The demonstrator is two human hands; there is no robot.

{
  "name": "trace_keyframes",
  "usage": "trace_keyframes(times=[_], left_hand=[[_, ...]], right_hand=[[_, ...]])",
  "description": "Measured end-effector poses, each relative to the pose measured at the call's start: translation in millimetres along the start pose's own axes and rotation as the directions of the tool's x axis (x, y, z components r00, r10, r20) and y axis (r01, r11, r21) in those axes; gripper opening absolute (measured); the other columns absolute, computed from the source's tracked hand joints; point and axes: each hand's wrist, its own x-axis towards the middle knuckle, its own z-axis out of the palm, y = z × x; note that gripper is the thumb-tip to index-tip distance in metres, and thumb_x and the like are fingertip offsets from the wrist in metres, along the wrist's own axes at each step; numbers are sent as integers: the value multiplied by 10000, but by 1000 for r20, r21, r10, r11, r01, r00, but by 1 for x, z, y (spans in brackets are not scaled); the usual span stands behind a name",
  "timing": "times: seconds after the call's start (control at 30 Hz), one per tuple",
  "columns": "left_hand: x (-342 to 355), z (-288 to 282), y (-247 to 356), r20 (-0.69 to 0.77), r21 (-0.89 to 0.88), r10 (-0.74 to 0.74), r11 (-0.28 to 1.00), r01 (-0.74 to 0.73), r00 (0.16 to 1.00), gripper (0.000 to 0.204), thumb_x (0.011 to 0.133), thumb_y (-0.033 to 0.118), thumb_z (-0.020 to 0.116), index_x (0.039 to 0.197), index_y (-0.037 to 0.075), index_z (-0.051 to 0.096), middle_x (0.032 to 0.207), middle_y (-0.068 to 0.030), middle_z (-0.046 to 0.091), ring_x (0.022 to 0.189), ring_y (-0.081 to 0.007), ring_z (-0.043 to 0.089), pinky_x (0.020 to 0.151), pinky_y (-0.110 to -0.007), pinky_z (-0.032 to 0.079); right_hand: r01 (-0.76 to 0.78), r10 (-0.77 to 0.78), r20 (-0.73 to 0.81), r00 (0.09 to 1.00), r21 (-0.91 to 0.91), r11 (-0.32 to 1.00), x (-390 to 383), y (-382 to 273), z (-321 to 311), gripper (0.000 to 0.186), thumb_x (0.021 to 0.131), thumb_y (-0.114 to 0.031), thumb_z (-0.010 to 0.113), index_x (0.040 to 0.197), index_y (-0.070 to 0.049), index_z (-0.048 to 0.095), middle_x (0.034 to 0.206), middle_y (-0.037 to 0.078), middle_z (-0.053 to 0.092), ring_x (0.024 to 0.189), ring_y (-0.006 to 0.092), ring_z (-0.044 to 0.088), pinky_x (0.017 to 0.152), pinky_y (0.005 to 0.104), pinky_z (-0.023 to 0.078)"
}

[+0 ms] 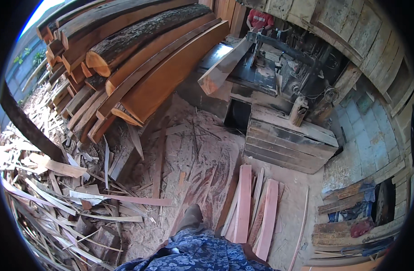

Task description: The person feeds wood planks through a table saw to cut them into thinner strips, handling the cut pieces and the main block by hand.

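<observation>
Neither of my hands shows; only small patches of skin appear at both sides of my blue patterned shirt [202,248], at the lower edge. Closest to my right side are a pinkish sawn board [243,205] and a second pinkish board [268,217], lying on the dusty ground with narrower strips between them. Ahead, a thick squared timber [218,72] rests with its near end jutting from the dark metal table [254,74] of a sawing machine [288,49]. A person in a red shirt [260,19] stands at the far end of that timber.
Tall stacked timbers [170,74] fill the left, some with bark. Below them, offcuts and thin strips [57,198] litter the ground. A plank-sided box [288,144] stands before the machine. A long thin stick [302,226] and a board wall [374,36] are at right.
</observation>
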Motion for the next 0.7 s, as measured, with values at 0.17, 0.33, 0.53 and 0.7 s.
trace_keyframes(times=[0.17,0.33,0.53,0.7], left_hand=[[17,-7,168,-262,6,265,962,-273,928,492,828,413,497,1190,80,466,863,-94,621,673,-199,584,538,-360,430],[41,-3,404,-358,145,522,850,-507,774,394,804,340,553,992,-6,572,739,-69,598,566,-145,550,472,-281,432],[-80,89,614,-143,164,864,502,-849,483,413,860,344,515,1113,18,538,900,-92,623,777,-149,587,696,-264,468],[-88,112,611,-187,160,867,491,-856,462,480,848,433,485,1124,42,534,977,-141,619,893,-233,585,784,-323,447]], right_hand=[[-40,40,2,999,162,986,99,-102,-67,337,850,-292,504,1095,-62,505,878,94,594,678,196,586,585,366,473],[248,-156,-226,962,472,846,158,-282,-120,406,867,-317,491,1194,-85,427,958,107,593,778,216,608,620,347,486],[369,-381,-52,923,398,840,194,-391,-149,365,876,-267,466,1167,-48,446,933,114,588,791,228,605,608,309,487],[6,-29,150,988,155,988,258,-406,-160,384,860,-250,482,1162,-21,421,913,156,563,772,276,583,550,345,480]])
